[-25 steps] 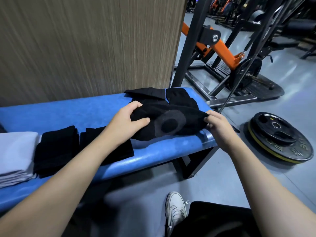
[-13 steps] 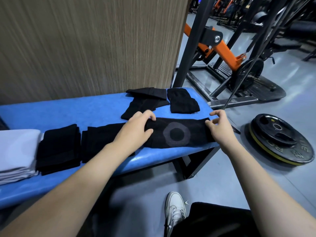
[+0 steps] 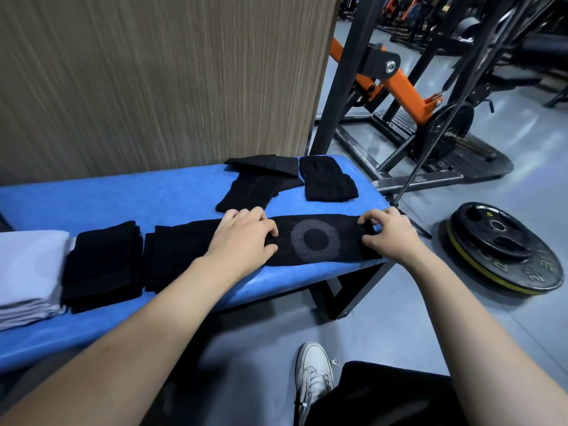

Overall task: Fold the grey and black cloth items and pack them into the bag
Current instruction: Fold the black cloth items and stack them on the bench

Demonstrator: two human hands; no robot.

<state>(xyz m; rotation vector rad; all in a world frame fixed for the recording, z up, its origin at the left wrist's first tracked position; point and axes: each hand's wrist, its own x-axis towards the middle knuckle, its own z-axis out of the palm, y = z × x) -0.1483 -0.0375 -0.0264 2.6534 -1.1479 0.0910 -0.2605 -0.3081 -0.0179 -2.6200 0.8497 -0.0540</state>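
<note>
While the left hand [image 3: 242,238] presses flat on the black sleeve with the grey ring [image 3: 315,239], the right hand [image 3: 388,233] pinches its right end with curled fingers [image 3: 365,221]; it lies along the blue counter [image 3: 123,195] front edge; folded black cloths [image 3: 103,264] and grey cloth [image 3: 29,272] crowd the left; two black pieces [image 3: 264,182] lie behind; a weight plate [image 3: 504,247] lies on the floor to the right.
</note>
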